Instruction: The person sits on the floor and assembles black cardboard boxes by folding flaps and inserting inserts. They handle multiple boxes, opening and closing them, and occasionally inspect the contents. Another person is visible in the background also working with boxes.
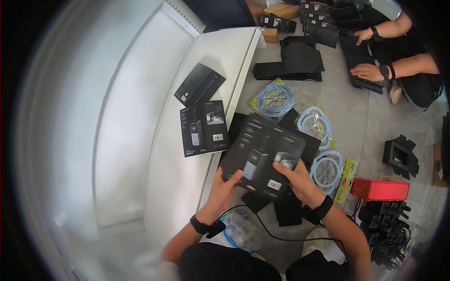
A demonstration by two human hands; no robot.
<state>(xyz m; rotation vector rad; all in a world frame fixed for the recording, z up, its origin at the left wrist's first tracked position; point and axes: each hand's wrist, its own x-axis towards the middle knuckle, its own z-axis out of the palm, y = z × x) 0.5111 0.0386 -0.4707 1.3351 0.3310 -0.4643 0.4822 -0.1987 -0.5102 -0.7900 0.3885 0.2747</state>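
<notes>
Between my two hands is a black printed carton point(255, 157) with a picture of a device and a white label on its face. It looks flat and is tilted above the floor. My left hand point(221, 193) grips its lower left edge, thumb on the printed face. At the lower right, my right hand point(302, 183) is closed on it the same way. The fingers underneath are hidden. On the white shelf to the left lie a matching black printed carton point(205, 129) and a closed black box point(199, 85), the two overlapping.
Across the floor, a co-worker's hands point(368, 71) rest on stacked flat black cartons point(358, 56). Bagged light-blue rings point(275, 99) lie beyond my hands. A red box point(380, 189) and several black devices point(384, 225) stand at right. A black cable point(281, 239) crosses near my feet.
</notes>
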